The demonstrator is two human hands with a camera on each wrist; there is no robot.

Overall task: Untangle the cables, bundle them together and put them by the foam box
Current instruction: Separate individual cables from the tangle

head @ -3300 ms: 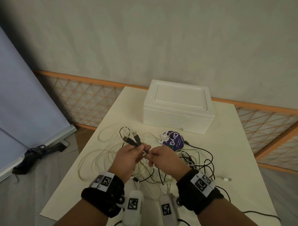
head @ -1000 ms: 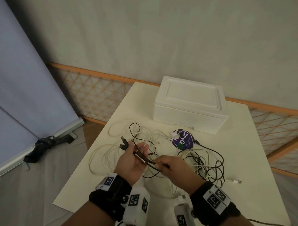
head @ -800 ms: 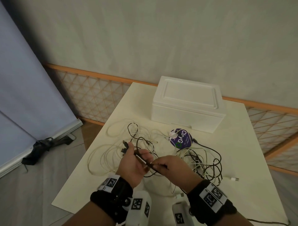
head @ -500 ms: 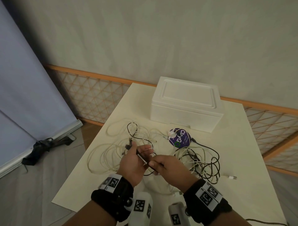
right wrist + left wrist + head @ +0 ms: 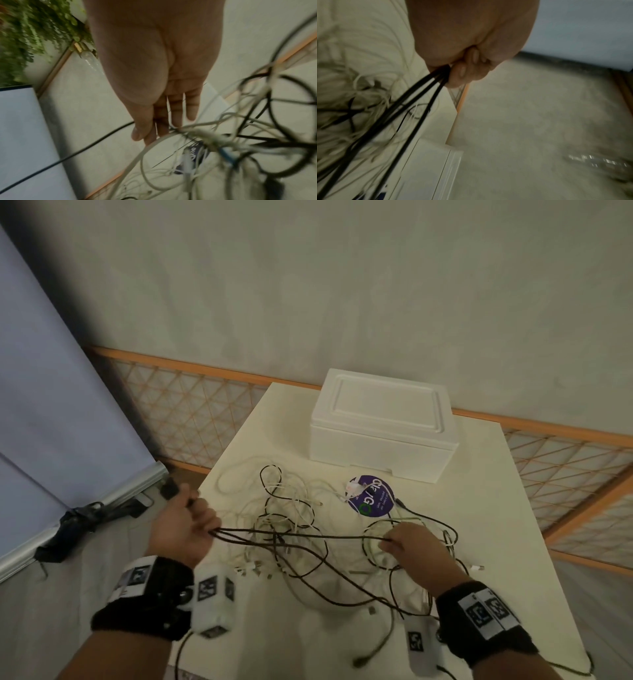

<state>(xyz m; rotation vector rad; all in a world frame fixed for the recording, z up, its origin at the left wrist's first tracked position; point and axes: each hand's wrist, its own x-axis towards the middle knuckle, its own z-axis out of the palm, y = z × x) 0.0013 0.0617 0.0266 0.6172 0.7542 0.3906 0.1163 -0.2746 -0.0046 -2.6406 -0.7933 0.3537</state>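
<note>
A white foam box stands at the far side of the cream table. Tangled white cables and black cables lie in front of it. My left hand is at the table's left edge, and its fist grips several black cable strands, with plug ends sticking out above it. My right hand hovers over the right part of the tangle and pinches one black cable that runs taut across to the left hand. In the right wrist view, thumb and forefinger hold that cable; the other fingers are straight.
A round purple disc lies among the cables just before the box. A white plug end rests near the table's right side. A blue-grey panel and an orange lattice fence stand to the left, with dark straps on the floor.
My hands were close together over the tangle's middle; they have pulled apart, left hand to the table's left edge and right hand rightwards, stretching the black cable between them.
</note>
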